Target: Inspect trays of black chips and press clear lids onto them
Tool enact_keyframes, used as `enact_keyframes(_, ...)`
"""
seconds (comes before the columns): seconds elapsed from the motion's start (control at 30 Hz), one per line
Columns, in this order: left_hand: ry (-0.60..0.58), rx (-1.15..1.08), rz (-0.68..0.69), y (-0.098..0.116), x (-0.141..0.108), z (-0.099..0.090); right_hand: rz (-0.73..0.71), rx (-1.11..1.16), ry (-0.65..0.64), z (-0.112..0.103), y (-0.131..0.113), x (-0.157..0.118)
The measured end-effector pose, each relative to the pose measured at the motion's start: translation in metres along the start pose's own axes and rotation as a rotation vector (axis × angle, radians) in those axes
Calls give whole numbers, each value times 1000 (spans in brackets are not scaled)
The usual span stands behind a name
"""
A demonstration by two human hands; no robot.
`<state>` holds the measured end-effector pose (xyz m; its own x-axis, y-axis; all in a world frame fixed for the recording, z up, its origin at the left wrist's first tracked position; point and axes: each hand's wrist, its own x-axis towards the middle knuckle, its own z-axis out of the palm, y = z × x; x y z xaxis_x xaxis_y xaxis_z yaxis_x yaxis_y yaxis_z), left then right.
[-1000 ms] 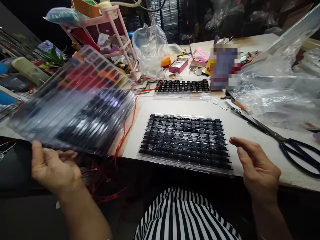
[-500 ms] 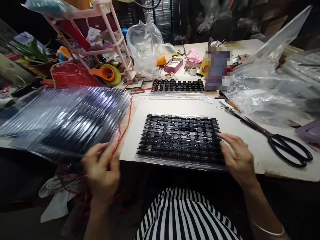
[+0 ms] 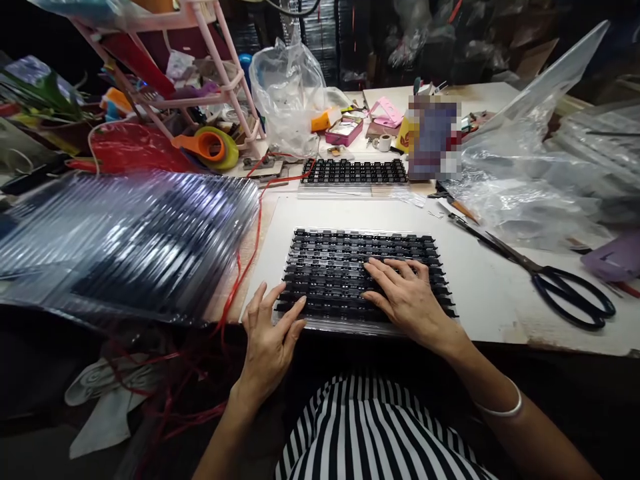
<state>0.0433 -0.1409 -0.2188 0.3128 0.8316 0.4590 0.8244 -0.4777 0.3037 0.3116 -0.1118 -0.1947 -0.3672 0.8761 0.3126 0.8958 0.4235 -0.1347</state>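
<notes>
In front of me on a white board lies a clear plastic tray (image 3: 325, 323) filled with rows of small black plastic parts (image 3: 325, 273). My right hand (image 3: 407, 293) rests over the right half of these rows, fingers stretched out. At the tray's left front corner is my left hand (image 3: 273, 333), its fingers apart and the tips at the edge of the rows. Neither hand grips anything visible. To the left lies a stack of clear ribbed trays (image 3: 165, 247) with dark contents, beside a red string (image 3: 231, 300).
Large black-handled scissors (image 3: 565, 287) lie on the right, near crumpled clear plastic (image 3: 525, 193). A second set of black parts (image 3: 355, 171) lies farther back. Behind on the left stand a pink rack (image 3: 227, 80) and an orange tape dispenser (image 3: 207, 147).
My left hand has left the stack and string and moved right to the tray's corner. My right hand has shifted left from the tray's right edge onto the black rows.
</notes>
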Motion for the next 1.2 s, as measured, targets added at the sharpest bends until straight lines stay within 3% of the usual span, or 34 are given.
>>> enact_keyframes(0.1, 1, -17, 12, -1, 2, -2, -7, 37, 38, -3, 2, 0)
enact_keyframes(0.23, -8, -75, -6, -6, 9, -4, 60, 129, 211, -13, 15, -10)
enact_keyframes(0.37, 34, -117, -104, -15, 18, -5, 270, 194, 406, -26, 36, -42)
enact_keyframes(0.47, 53, -144, -198, -22, 22, -4, 488, 240, 470, -29, 45, -77)
enact_keyframes(0.53, 46, -185, -287, -26, 22, -2, 655, 299, 440, -29, 45, -100)
enact_keyframes(0.63, 44, -329, -486, -25, 21, 2, 860, 497, 235, -25, 33, -127)
enact_keyframes(0.7, 67, -449, -625, -19, 20, 3, 927, 700, 76, -19, 22, -135)
enact_keyframes(0.77, 89, -525, -731, -10, 21, 0, 954, 852, 12, -15, 13, -139)
enact_keyframes(0.97, 5, -549, -975, 11, 9, -24, 940, 882, 97, -27, 14, -148)
enact_keyframes(1.1, 7, -492, -1020, -3, -11, -30, 983, 869, 165, -37, 22, -153)
enact_keyframes(1.2, -2, -553, -1093, -12, -18, -29, 1094, 1031, 180, -33, 26, -149)
